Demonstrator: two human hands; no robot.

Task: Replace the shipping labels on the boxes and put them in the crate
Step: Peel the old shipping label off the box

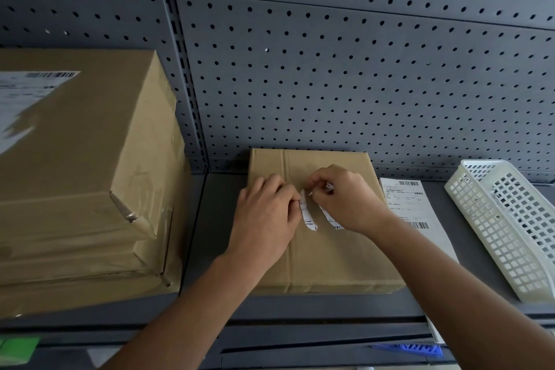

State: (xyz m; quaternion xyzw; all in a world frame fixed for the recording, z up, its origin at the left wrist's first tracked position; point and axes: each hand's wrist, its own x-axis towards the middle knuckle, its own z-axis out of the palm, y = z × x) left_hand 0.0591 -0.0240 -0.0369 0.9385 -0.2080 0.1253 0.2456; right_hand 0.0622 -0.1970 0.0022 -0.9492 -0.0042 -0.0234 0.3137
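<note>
Pinching torn strips of old label (pixel 308 217), left hand (pixel 264 215) and right hand (pixel 347 198) are peeling them off the box (pixel 327 264); a fresh label (pixel 405 203) is lying just beside, likely its replacement.

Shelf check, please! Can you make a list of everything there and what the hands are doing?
Surface: grey shelf, holding boxes and paper.
Job's things: box in the middle, its label in curled white strips; printed sheet right of it; big boxes stacked at left, with a torn sticker on top.
Clutter: white basket, tilted, far right.
Hands: left hand and right hand both pinch the label.
Cables: nothing seen.
Surroundings: grey pegboard behind.
</note>
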